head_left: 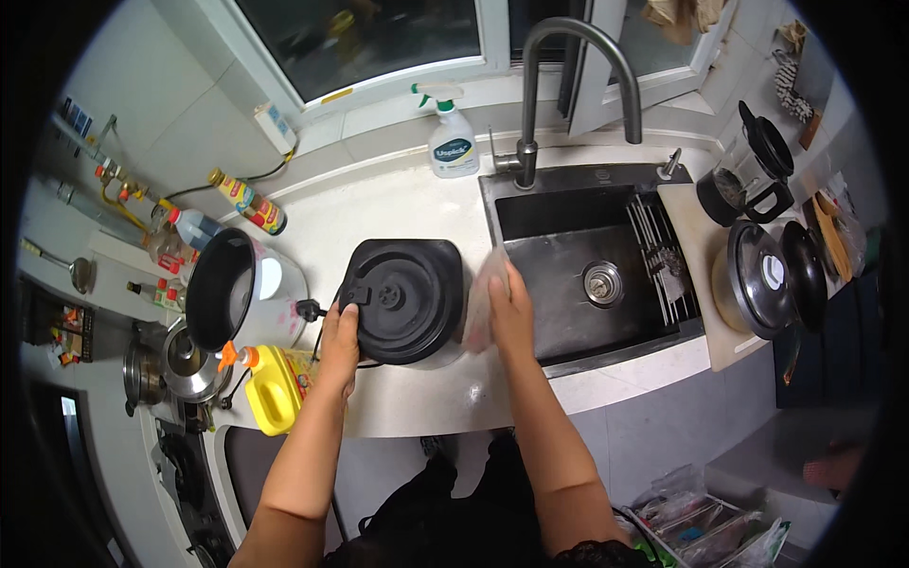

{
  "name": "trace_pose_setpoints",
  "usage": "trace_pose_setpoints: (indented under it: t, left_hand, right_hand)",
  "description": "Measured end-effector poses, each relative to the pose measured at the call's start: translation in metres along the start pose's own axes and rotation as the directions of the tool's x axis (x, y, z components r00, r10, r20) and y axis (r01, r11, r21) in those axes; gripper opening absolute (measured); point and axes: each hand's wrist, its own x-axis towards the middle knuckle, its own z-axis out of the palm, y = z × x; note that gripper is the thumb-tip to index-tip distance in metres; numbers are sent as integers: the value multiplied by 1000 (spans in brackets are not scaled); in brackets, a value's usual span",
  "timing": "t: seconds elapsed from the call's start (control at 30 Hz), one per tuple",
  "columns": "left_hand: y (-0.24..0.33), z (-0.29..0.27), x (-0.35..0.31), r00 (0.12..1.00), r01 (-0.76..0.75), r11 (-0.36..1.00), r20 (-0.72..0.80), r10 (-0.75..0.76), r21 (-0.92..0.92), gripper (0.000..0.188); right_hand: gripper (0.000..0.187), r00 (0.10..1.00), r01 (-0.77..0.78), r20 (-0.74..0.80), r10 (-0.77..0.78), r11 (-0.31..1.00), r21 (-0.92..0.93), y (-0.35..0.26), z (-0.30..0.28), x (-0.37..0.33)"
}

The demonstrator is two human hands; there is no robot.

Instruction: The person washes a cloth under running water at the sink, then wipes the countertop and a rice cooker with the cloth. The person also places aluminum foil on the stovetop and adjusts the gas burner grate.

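Observation:
A black appliance base (402,298) with a round disc on it lies on the white counter in front of me. At its left edge, my left hand (339,343) grips the rim, thumb on top. A black power plug (309,310) with its cord is beside that hand. My right hand (512,310) holds a thin, pinkish cloth (482,308) upright close to the base's right side, slightly smeared by motion. Whether the cloth touches the base, I cannot tell. The fingers behind the cloth are partly hidden.
Right of the base is a dark sink (559,284) under a tall faucet (530,104). A spray bottle (454,142) stands behind. To the left are a tilted pot (275,293) and a yellow jug (275,393). A lidded pot (748,279) and blender (748,170) stand far right.

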Motion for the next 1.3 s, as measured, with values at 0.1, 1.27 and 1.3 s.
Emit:
trace_pose_setpoints:
  t: [0.1,1.27,1.3]
  left_hand:
    - [-6,-5,6,999,-6,997,-48,9,71,50]
    - [-104,-68,-68,896,-444,874,125,426,199,42]
    - [-110,-68,-71,888,-458,867,138,438,196,43]
  right_hand:
    - [46,999,35,-26,-41,983,-179,2,25,-5]
    - [41,767,619,394,-506,426,-660,-26,89,-168]
    - [39,748,640,479,-459,306,-705,-16,82,-165]
